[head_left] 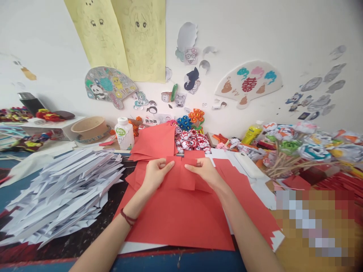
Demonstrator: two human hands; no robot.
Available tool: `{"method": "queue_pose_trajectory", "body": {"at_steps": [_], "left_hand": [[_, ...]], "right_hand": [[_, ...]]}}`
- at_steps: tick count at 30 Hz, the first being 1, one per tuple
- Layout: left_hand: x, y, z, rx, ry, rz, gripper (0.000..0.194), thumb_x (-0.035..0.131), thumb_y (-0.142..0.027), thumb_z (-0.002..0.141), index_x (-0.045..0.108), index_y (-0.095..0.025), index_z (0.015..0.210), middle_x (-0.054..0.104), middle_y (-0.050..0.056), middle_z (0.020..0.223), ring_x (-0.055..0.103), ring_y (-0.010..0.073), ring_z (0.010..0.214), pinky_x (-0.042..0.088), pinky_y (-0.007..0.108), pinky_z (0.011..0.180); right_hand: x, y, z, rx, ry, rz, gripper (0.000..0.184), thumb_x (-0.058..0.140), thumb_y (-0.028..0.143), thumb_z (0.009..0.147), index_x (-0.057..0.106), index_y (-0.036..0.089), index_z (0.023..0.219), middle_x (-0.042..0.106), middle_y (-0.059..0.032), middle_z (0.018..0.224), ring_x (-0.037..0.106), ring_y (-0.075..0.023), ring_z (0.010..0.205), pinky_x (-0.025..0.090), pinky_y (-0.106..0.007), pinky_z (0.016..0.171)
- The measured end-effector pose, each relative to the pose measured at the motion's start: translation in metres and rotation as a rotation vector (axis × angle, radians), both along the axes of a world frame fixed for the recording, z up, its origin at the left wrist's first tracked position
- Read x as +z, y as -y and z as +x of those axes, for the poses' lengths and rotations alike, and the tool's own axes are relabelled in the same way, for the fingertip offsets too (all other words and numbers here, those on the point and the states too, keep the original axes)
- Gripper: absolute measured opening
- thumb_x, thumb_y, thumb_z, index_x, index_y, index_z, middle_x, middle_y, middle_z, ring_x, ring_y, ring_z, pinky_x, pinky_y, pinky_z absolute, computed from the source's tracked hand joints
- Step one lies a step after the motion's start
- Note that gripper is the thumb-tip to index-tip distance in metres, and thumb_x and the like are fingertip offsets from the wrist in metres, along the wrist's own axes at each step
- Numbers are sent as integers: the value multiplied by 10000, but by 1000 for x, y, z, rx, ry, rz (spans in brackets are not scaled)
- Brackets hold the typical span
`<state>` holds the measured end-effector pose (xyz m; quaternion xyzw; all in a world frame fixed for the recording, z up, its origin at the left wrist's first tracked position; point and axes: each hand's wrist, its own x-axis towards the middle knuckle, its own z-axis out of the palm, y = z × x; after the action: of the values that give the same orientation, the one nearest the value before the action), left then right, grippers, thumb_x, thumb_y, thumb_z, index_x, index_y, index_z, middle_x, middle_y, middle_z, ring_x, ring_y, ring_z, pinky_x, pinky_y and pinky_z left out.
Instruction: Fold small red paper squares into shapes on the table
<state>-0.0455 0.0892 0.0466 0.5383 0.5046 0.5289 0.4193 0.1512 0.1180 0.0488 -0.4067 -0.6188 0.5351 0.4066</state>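
Observation:
Both hands hold small red paper above a large red sheet. My left hand pinches its left part between thumb and fingers. With thumb on top, my right hand pinches the right part, where a narrow flap hangs down. A short gap shows at the upper edge between the thumbs; I cannot tell whether this is one piece or two. More red sheets lie stacked just behind the left hand. Another red sheet is to the right of the right wrist, over white paper.
A heap of folded white paper strips lies at left. Behind stand a white bottle, a round tan basin and red-white paper pieces. Paper flowers on sticks and a yellow bottle are at right.

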Motion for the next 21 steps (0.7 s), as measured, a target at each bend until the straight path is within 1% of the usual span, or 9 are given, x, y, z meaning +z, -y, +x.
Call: {"method": "queue_pose_trajectory", "body": {"at_steps": [4, 8, 10, 12, 13, 15, 18, 20, 21], "left_hand": [[-3, -3, -2, 38, -41, 16, 550, 681, -505, 701, 250, -207, 535, 303, -78, 423, 291, 47, 369, 160, 198, 378], [3, 0, -3, 62, -11, -30, 526, 646, -514, 745, 259, -212, 559, 270, -95, 390, 253, 43, 329, 136, 197, 363], [8, 3, -1, 47, 28, -42, 489, 644, -524, 751, 316, -206, 575, 325, -91, 391, 298, 49, 329, 168, 188, 358], [12, 6, 1, -16, 72, -35, 440, 660, -531, 739, 405, -192, 621, 468, -60, 469, 414, 67, 391, 258, 176, 378], [14, 7, 2, -59, 84, -39, 427, 671, -535, 728, 445, -182, 648, 540, -35, 535, 471, 81, 439, 303, 177, 396], [14, 8, 3, -131, 93, -68, 426, 697, -541, 699, 498, -165, 682, 612, 6, 630, 529, 105, 499, 355, 186, 418], [12, 8, 3, -156, 141, -87, 417, 701, -537, 698, 548, -151, 734, 612, 7, 622, 540, 118, 498, 402, 207, 442], [10, 7, 1, -134, 168, -62, 400, 678, -536, 721, 549, -159, 755, 588, -11, 598, 541, 119, 502, 424, 216, 471], [9, 6, -1, -119, 145, -51, 394, 664, -536, 733, 530, -165, 727, 562, -24, 572, 523, 111, 486, 410, 210, 465]], "right_hand": [[0, 0, 1, 12, -65, -66, 394, 776, 515, 635, 733, 152, 782, 741, -82, 836, 688, -241, 762, 524, -337, 676], [-1, -2, 5, -88, -66, -42, 388, 786, 517, 621, 696, 147, 696, 722, -71, 733, 667, -230, 691, 502, -325, 616], [-1, -4, 6, -148, -64, -21, 389, 798, 516, 603, 677, 151, 661, 705, -61, 687, 653, -225, 672, 493, -319, 596], [-1, -5, 6, -157, -85, -14, 390, 796, 516, 607, 679, 150, 672, 707, -64, 703, 650, -223, 687, 495, -317, 604], [-1, -5, 6, -147, -105, -16, 391, 789, 517, 619, 686, 147, 694, 711, -68, 726, 651, -221, 698, 498, -316, 614], [0, -4, 4, -111, -152, -23, 391, 769, 507, 655, 704, 141, 775, 721, -75, 790, 659, -217, 728, 507, -318, 647], [1, -2, 2, -18, -161, -49, 410, 772, 475, 665, 713, 140, 894, 726, -84, 878, 670, -222, 787, 519, -335, 711], [-1, -2, 2, 55, -113, -73, 427, 788, 467, 638, 716, 134, 894, 725, -90, 886, 672, -233, 814, 521, -346, 734], [-2, -3, 3, 63, -82, -80, 421, 794, 469, 622, 715, 131, 860, 724, -87, 860, 671, -232, 801, 521, -343, 722]]}}
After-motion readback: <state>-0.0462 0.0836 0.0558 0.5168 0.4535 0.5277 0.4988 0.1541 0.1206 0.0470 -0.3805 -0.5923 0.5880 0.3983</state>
